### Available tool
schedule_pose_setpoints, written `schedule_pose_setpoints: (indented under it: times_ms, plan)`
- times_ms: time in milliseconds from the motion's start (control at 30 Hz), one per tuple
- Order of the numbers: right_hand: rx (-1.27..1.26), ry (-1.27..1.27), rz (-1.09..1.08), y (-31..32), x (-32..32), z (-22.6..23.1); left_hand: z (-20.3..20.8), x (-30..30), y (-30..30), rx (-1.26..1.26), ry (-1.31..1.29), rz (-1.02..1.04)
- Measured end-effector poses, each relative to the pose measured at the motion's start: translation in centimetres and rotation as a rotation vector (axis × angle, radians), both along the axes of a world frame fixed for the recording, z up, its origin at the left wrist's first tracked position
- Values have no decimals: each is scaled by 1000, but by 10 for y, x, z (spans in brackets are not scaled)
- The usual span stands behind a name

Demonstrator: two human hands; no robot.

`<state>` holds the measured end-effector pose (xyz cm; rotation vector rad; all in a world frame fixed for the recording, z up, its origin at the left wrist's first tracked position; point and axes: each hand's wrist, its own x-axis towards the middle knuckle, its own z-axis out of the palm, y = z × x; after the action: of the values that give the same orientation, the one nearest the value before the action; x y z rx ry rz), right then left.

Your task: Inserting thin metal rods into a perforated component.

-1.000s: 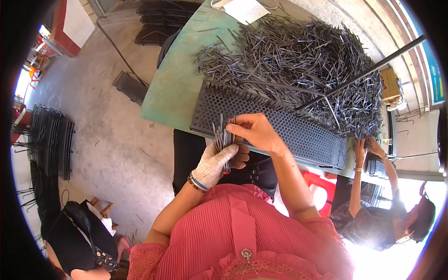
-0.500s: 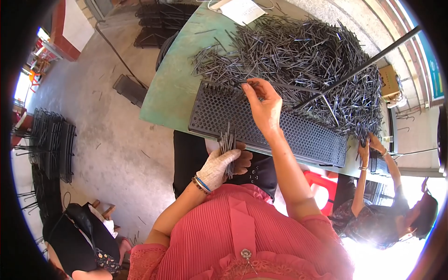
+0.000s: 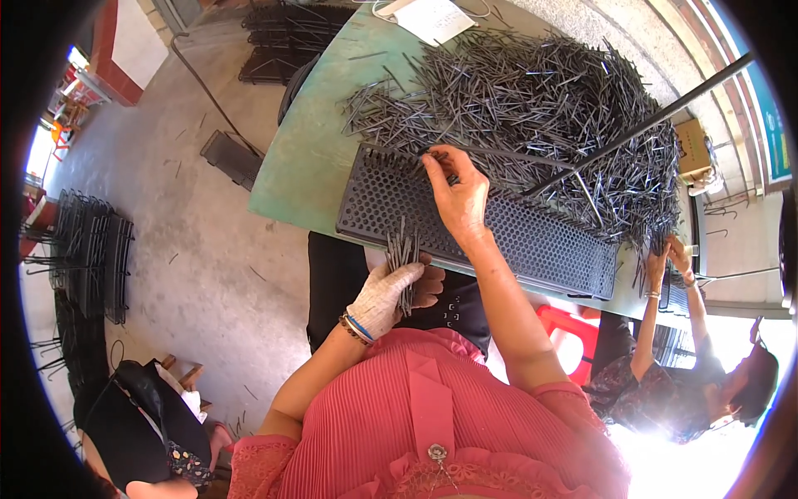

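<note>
My left hand (image 3: 378,298), in a pale knit glove, is closed round a bundle of thin dark rods (image 3: 402,248), held upright at the near edge of a long black perforated tray (image 3: 532,237). Bare, my right hand (image 3: 462,193) reaches over the tray's far left part. Its thumb and fingers pinch a small dark piece, apparently a rod, mostly hidden by the fingertips. Short rods (image 3: 384,155) stand in holes along the tray's far left edge. Behind the tray, a large heap of loose dark rods (image 3: 540,91) covers much of the green table (image 3: 303,162).
A dark metal bar (image 3: 657,112) slants over the heap. At the right, a co-worker's hands (image 3: 669,258) handle rods. Another person (image 3: 150,416) is at the lower left. Racks of black trays (image 3: 91,258) stand on the left; a red stool (image 3: 573,328) is under the table.
My right hand has shifted slightly left and nearer, its fingers still pinched over the tray's far edge. The left hand's bundle barely moved. The co-worker's hands have moved a little right.
</note>
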<state>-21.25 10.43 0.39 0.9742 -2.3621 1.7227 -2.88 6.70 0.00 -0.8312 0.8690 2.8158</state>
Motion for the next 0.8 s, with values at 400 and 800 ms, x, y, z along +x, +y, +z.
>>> schedule_pose_setpoints:
  times_ms: [400, 800]
  plan:
    - [-7, 177, 55, -2, 1, -12, -3, 1, -1, 10, 7, 5]
    - [77, 424, 57, 2, -3, -13, -1, 1, -1, -11, 7, -20]
